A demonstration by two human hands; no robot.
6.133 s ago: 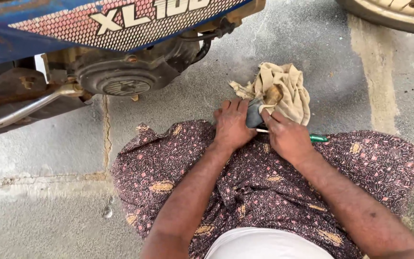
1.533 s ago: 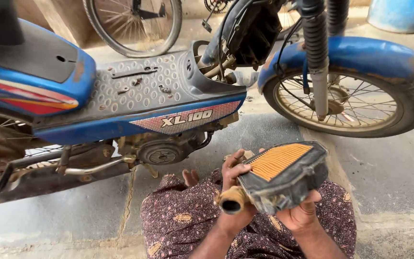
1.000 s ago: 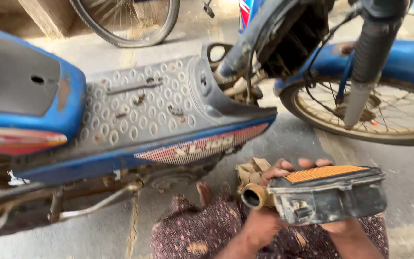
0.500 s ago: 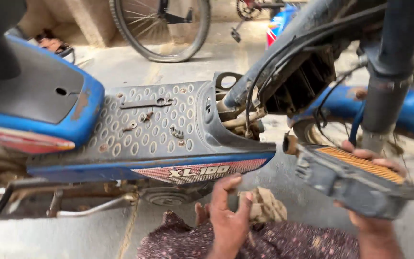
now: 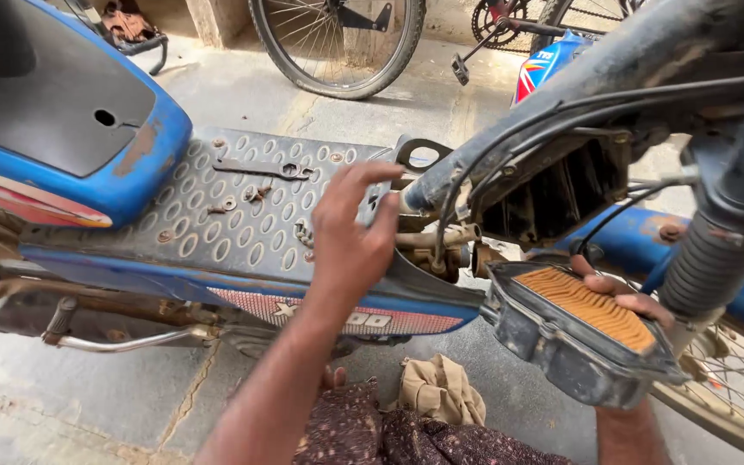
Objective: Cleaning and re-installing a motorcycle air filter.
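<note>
mopeds 1 [image 5: 217,258] | air filters 1 [image 5: 583,331] | rags 1 [image 5: 439,392] | hands 2 [image 5: 350,232]

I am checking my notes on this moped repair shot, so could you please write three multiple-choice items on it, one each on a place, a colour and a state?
1. Where does the flat spanner lie?
A. on the moped's studded footboard
B. on the concrete floor
C. in the left hand

2. What colour is the pleated face of the air filter box?
A. white
B. orange
C. green

3. How is the left hand?
A. closed round a rag
B. flat on the ground
C. open and empty, fingers spread over the footboard

Answers:
1 A, the spanner rests among loose bolts on the footboard.
2 B, orange pleats show in the grey box that the right hand holds.
3 C, nothing is in its grasp.
</note>
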